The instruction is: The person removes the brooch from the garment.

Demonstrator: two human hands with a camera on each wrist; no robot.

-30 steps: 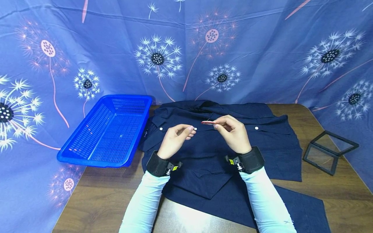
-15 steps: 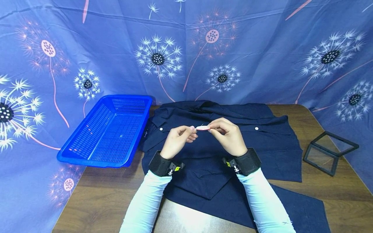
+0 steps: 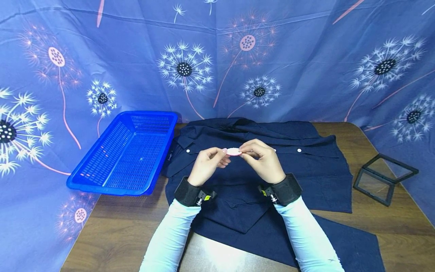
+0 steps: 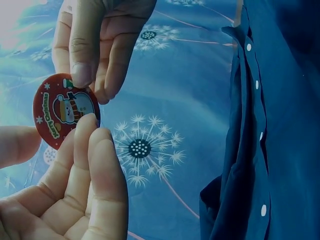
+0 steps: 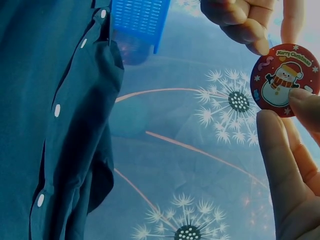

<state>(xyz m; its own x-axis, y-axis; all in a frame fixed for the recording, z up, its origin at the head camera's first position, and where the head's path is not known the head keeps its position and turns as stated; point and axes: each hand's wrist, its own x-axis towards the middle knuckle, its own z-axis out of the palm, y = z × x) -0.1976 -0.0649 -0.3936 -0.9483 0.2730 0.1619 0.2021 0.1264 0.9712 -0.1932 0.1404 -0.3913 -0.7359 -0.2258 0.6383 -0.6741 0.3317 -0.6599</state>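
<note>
A round badge is held edge-on between both hands above a dark navy button-up shirt. Its pale back faces up in the head view. Both wrist views show the red front of the badge with a snowman and "Merry Christmas". The left hand pinches its left edge between thumb and fingers. On the opposite edge, the right hand grips it with thumb and fingertips. The shirt lies spread on the table, white buttons along its placket.
A blue perforated basket stands on the wooden table to the left. On the right lies an open black frame-like case with clear panels. Behind hangs a blue dandelion-print cloth.
The right hand has brought the badge left and slightly down to the left hand, which now grips its other edge. The badge has tilted to show more of its pale back.
</note>
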